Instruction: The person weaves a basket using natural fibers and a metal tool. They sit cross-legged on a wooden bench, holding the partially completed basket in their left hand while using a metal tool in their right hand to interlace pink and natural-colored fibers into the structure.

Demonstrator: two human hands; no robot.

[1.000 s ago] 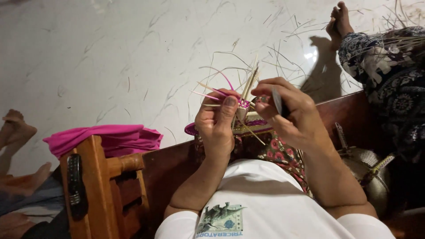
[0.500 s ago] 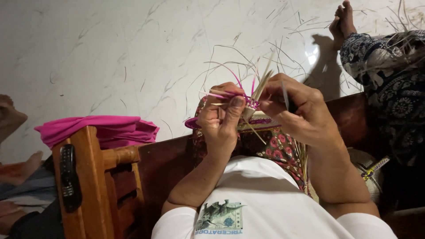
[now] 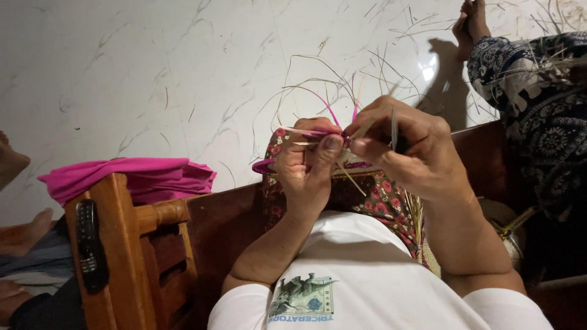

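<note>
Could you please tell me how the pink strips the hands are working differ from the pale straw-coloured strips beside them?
The thin pink weaving strips are bright magenta, while the thin pale straw-coloured strips are tan. Only a few pink strips show, arching up from between the left hand and right hand; the pale strips are more numerous, fanning out wider. Both are long, narrow, curved and pinched between the same hands.

Dim indoor light, glare spot on the glossy floor (image 3: 431, 68), soft shadows, slight edge distortion
</note>
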